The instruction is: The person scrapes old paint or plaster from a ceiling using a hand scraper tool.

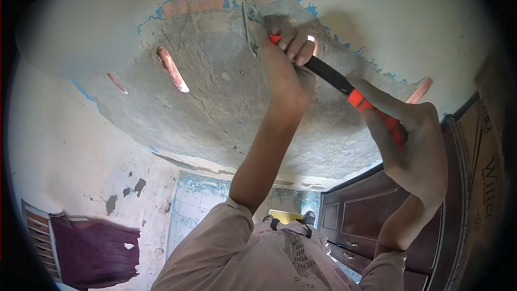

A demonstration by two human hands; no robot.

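A long-handled scraper (329,75) with a black and red handle slants across the upper middle of the head view. Its metal head (251,26) lies against a bare grey patch (215,70) of wall, close to the patch's upper edge. My left hand (288,56) is closed around the handle just behind the head, fingers wrapped over it. Lower down and to the right, my right hand (417,137) grips the red and black end of the handle. Blue paint flakes and a strip of reddish brick show along the patch's ragged border.
Pinkish slots (172,70) pierce the grey patch. A dark wooden cabinet (371,213) stands at the lower right, with a cardboard box (482,183) beside it. A purple cloth (97,250) hangs at the lower left by a slatted frame (40,231). Tiled floor (196,202) shows below.
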